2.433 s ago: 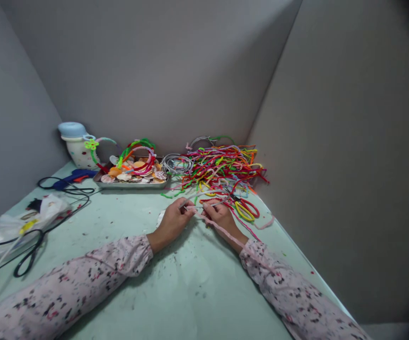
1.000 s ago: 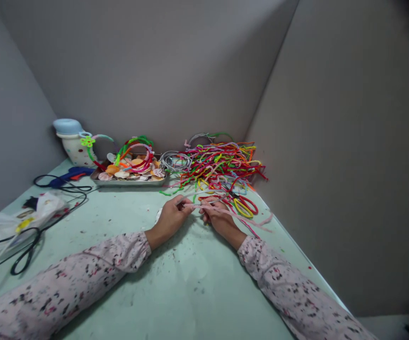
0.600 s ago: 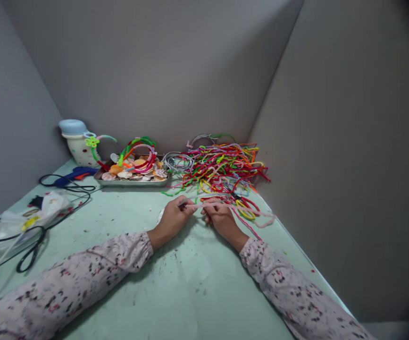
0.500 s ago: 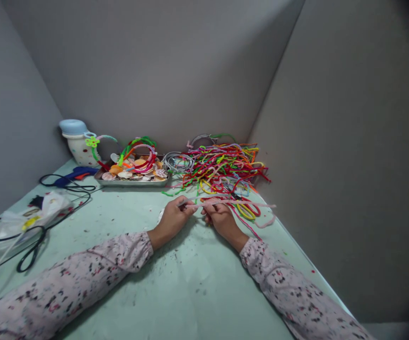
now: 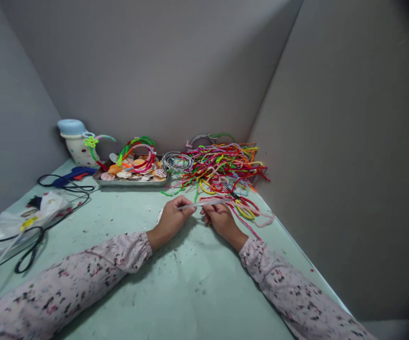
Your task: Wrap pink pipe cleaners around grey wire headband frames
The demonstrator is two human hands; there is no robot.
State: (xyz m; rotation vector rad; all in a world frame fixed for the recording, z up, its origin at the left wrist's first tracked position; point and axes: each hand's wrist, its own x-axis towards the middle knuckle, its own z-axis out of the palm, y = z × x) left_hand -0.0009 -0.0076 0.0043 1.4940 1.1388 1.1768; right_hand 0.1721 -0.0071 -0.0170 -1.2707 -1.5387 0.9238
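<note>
My left hand (image 5: 171,216) pinches one end of a pale, whitish pipe cleaner (image 5: 204,203) between thumb and fingers. This pipe cleaner runs level to the right, over my right hand (image 5: 221,222). My right hand has its fingers closed on a pink pipe cleaner, of which a length (image 5: 266,221) curves out to the right over the table; how the two pieces meet at the fingers is hard to make out. Just beyond my right hand lie scissors with red and yellow handles (image 5: 245,211), and a dark pink pipe cleaner (image 5: 248,226) trails beside it.
A heap of coloured pipe cleaners (image 5: 225,163) lies at the back right, beside a coil of grey wire (image 5: 176,161). A metal tray (image 5: 131,183) holds shells and decorated hoops. To the left are a bottle (image 5: 77,146), a black cable (image 5: 30,257) and a plastic bag (image 5: 54,205).
The light pipe cleaner between my hands has swung round; its long pink end no longer sticks out to the right, and a whitish length now spans the hands. Both hands stay nearly in place.
</note>
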